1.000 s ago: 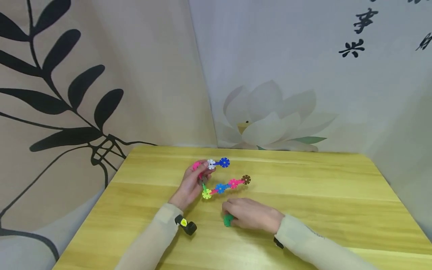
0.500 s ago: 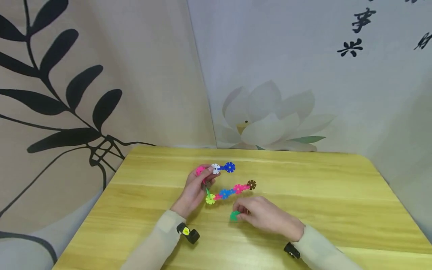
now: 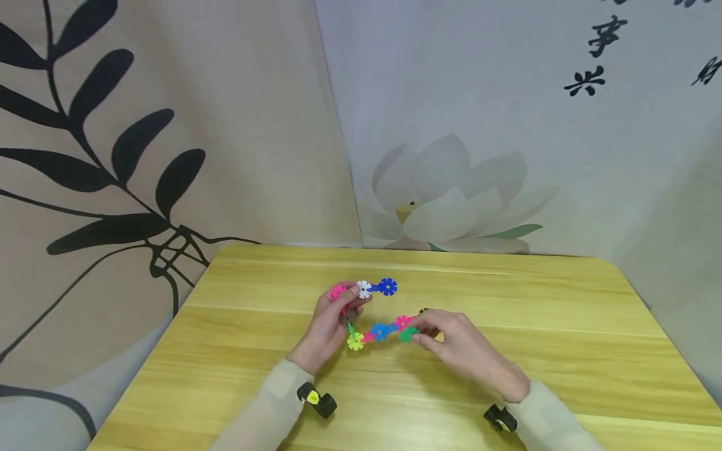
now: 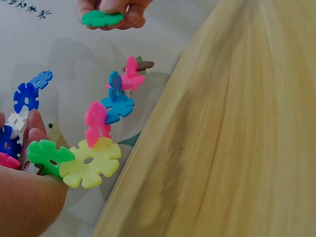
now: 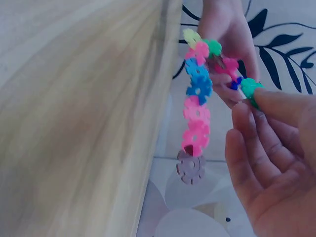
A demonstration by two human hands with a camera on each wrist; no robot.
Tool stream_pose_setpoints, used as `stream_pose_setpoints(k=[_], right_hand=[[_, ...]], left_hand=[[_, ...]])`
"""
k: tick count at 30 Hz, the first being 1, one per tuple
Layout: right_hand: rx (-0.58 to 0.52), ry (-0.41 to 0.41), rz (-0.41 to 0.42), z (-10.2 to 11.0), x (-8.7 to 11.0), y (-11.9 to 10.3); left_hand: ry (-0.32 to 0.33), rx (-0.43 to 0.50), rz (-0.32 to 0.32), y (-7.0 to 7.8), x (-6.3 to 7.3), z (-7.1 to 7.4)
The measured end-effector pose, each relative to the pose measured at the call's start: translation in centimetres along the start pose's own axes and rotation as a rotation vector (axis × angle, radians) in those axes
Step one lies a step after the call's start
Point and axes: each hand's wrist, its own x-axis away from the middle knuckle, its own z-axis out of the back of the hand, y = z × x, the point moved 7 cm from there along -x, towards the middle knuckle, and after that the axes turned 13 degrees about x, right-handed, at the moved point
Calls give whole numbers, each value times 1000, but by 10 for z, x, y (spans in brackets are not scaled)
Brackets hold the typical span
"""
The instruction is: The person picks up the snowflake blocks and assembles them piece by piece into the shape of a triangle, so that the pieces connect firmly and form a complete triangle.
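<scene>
My left hand (image 3: 327, 327) grips a bent chain of notched plastic snowflake discs, thumb over the part near the white disc (image 3: 363, 289). One end finishes in a dark blue disc (image 3: 388, 287). The other arm runs from a yellow disc (image 4: 91, 163) through pink and light blue discs (image 3: 380, 332) to a brown disc (image 5: 191, 167). Between thumb and fingers, my right hand (image 3: 468, 344) pinches a loose green snowflake disc (image 3: 408, 335). In the head view this green disc overlaps the pink part of the chain; in the right wrist view it appears apart from that arm.
The wooden table (image 3: 564, 351) lies beneath both hands. Behind its far edge hangs a pale cloth backdrop (image 3: 271, 125) with printed leaves, a lotus and characters. Cameras are strapped at the left wrist (image 3: 317, 399) and right wrist (image 3: 500, 418).
My right hand has risen from low over the table, moving right and away from me toward the chain with the green disc. The left hand and chain have shifted slightly right and nearer.
</scene>
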Motion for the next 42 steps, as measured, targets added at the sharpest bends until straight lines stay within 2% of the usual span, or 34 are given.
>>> stream_pose_setpoints(k=[6, 10, 18, 30, 37, 42], right_hand=[[-12, 113, 17, 14, 2, 6], [-43, 161, 3, 21, 5, 11], [-60, 195, -36, 27, 6, 19], [-55, 251, -81, 35, 4, 24], [-16, 285, -67, 36, 0, 26], [24, 318, -20, 37, -3, 24]], left_hand=[[-8, -6, 13, -5, 4, -1], [-22, -37, 37, -11, 8, 0], [-57, -71, 82, -22, 14, 0], [-35, -53, 106, -28, 20, -10], [-16, -42, 126, -30, 19, -7], [-19, -25, 142, -33, 19, -7]])
